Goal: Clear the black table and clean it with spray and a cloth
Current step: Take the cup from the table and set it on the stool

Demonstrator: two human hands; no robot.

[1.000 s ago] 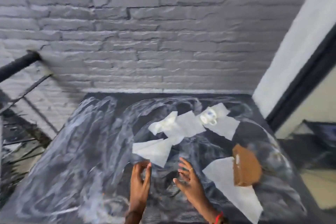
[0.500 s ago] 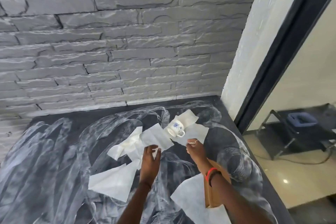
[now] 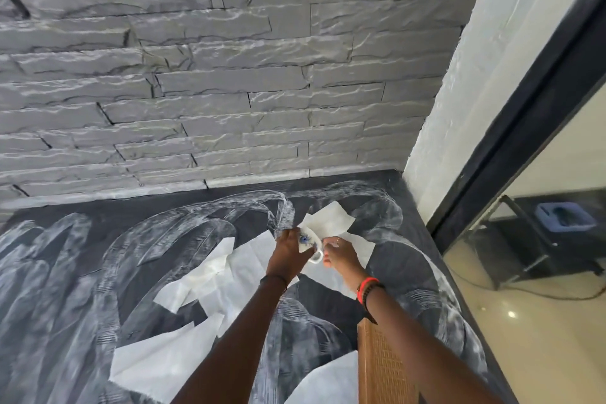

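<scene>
Your left hand (image 3: 288, 252) was wrapped around the cup (image 3: 307, 239) from its left side, fingers curled over the white body with the blue flower print. Your right hand (image 3: 341, 256) sat just on the other side, fingers bent in close to the cup's handle and to the edge of the paper beneath it. I could not tell whether that hand gripped the handle, pinched the paper or only touched them. The two hands were close together, with the cup between them.

The cup was near the far right corner of the table (image 3: 49, 289), over a white sheet (image 3: 329, 223) that fanned out behind it. Whether it rested on that sheet or was raised off it, the view did not show.

More sheets lay on the table: a crumpled overlapping group (image 3: 226, 275) under your left forearm, a larger one (image 3: 164, 361) nearer you on the left, and another (image 3: 328, 380) at the bottom edge beside the box (image 3: 380, 367). The box was brown and woven-looking, standing under your right forearm close to the table's right edge.

The black top was covered in broad white swirled smears, with darker patches showing between them.

You wore a red bracelet (image 3: 367, 284) with a dark one next to it on the right wrist, and a thin dark band (image 3: 275, 277) on the left.

A grey stone wall (image 3: 229, 92) ran along the far edge of the table. To the right stood a black-framed window (image 3: 524, 128), and through it a dark stand (image 3: 541, 249) with a blue item (image 3: 564, 218) on top.
</scene>
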